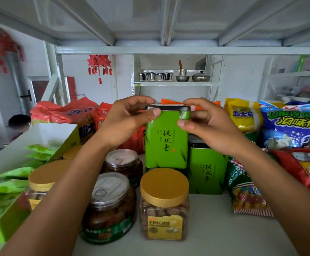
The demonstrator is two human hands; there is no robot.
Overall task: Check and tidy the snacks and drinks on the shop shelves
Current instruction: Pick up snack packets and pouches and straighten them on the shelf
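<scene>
A tall green tea tin (166, 143) with a black lid stands upright in the middle of the shelf. My left hand (126, 119) holds its upper left corner, thumb on the front and fingers curled over the lid. My right hand (207, 122) holds the upper right corner the same way. A second, lower green tea tin (206, 170) stands just to the right, partly behind my right wrist.
In front stand a gold-lidded jar (164, 204) and two pull-tab jars (110, 207) (122, 165). A green box of sachets (12, 182) sits left. Snack bags crowd the right (287, 126) and back left (63, 113). The bare shelf surface (211, 228) lies at front right.
</scene>
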